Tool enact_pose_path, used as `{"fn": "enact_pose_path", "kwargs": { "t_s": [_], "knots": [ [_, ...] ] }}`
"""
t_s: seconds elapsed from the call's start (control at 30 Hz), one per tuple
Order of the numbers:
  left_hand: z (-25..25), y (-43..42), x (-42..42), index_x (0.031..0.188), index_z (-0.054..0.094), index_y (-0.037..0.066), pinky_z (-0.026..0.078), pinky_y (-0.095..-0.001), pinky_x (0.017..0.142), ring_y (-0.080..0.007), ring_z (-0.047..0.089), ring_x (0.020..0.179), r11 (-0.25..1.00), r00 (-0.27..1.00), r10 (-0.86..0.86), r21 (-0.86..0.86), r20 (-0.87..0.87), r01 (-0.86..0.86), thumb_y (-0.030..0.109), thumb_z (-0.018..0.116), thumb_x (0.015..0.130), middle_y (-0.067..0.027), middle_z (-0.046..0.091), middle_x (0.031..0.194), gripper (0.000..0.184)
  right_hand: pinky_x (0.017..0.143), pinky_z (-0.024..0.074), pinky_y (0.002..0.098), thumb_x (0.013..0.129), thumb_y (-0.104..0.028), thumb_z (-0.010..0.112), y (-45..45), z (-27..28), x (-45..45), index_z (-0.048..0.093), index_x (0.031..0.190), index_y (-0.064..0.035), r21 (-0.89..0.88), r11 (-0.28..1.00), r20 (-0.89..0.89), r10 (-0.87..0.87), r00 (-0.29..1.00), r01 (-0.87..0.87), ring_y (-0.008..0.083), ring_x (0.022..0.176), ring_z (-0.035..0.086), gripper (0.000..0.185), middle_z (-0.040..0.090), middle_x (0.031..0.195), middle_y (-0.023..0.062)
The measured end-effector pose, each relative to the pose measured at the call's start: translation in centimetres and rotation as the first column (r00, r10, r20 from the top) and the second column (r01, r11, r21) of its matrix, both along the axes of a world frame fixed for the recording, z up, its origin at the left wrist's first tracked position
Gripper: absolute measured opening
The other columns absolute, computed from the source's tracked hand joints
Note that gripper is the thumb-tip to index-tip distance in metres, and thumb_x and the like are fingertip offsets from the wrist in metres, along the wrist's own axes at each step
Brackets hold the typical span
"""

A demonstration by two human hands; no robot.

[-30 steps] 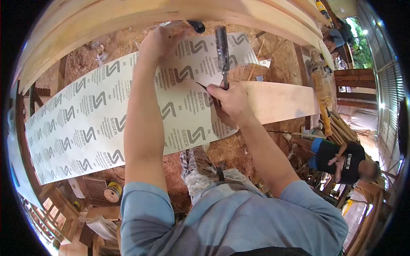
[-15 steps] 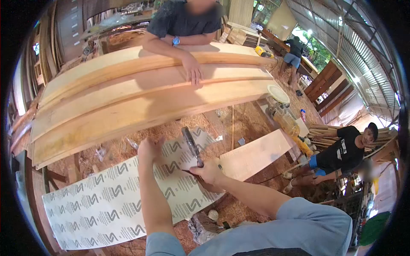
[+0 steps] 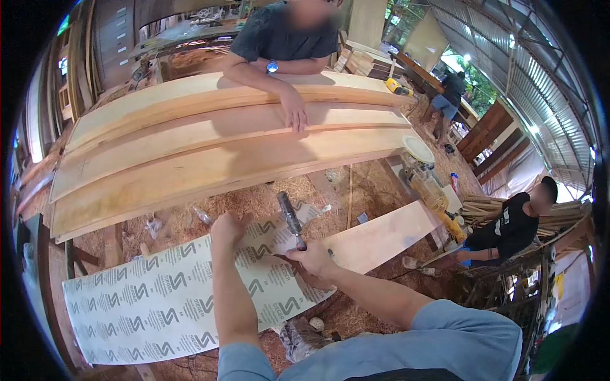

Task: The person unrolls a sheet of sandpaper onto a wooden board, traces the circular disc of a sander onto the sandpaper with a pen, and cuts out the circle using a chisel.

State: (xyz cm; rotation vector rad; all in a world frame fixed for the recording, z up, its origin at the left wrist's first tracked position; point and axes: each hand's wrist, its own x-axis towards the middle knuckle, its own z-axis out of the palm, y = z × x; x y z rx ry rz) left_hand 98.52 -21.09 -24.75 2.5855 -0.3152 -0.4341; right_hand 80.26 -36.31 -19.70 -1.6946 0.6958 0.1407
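My right hand (image 3: 312, 259) is closed around a dark, bar-shaped, hammer-like tool (image 3: 290, 218), which points up and away over the printed sheet. Its exact kind is hard to make out. My left hand (image 3: 227, 230) is at the far edge of the white sheet (image 3: 143, 308), which is printed with repeated dark logos. The fingers of that hand are curled, and whatever is in them is hidden. A pale wooden board (image 3: 384, 236) lies to the right, just beyond my right hand.
Across from me, a person's forearm (image 3: 262, 79) rests on long stacked, curved wooden planks (image 3: 178, 162). A yellow drill (image 3: 398, 87) lies at their right end. Another person (image 3: 508, 222) stands at the right, and one works farther back. Wood shavings (image 3: 248, 197) cover the floor.
The whole view has shifted slightly. My left hand, blurred before, now shows clearly at the sheet's far edge. My right hand still holds the tool. The person at the right has turned.
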Motion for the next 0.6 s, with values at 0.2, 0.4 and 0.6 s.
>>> {"fn": "enact_pose_path", "kwargs": {
  "t_s": [0.2,0.4,0.6],
  "knots": [
    [-0.4,0.1,0.2,0.095,0.072,0.001,0.052,-0.0485,0.086,-0.0408,0.068,0.097,0.997,0.998,-0.052,-0.050,0.040,0.054,0.051,0.065,0.088,-0.0247,0.071,0.098,0.052,0.048,0.0443,0.0338,0.084,-0.024,0.075,-0.1,-1.9,-0.5,0.067,0.078,0.0011,0.063,0.992,0.158,-0.114,0.981,0.106,0.0140,0.051,0.058,0.026,0.063,0.062,0.0063],
    [0.2,-0.2,0.4,0.096,0.072,0.000,0.053,-0.0485,0.086,-0.0406,0.068,0.097,0.997,0.997,-0.077,-0.011,0.022,0.077,0.051,0.064,0.090,-0.0249,0.071,0.098,0.052,0.050,0.0452,0.0343,0.084,-0.022,0.074,0.2,-1.7,-0.4,0.067,0.081,0.0009,0.032,0.992,0.192,-0.122,0.974,0.118,0.0148,0.054,0.058,0.024,0.062,0.062,0.0063],
    [-0.8,-0.2,0.5,0.094,0.072,-0.001,0.053,-0.0486,0.087,-0.0407,0.068,0.097,0.997,0.996,-0.079,0.016,0.029,0.079,0.051,0.063,0.090,-0.0249,0.071,0.098,0.053,0.078,0.0568,0.0385,0.091,0.004,0.060,1.1,1.3,0.1,0.063,0.098,0.0080,0.067,0.985,0.025,-0.160,0.987,0.158,0.0249,0.083,0.069,0.009,0.068,0.090,0.0164]
  ]
}}
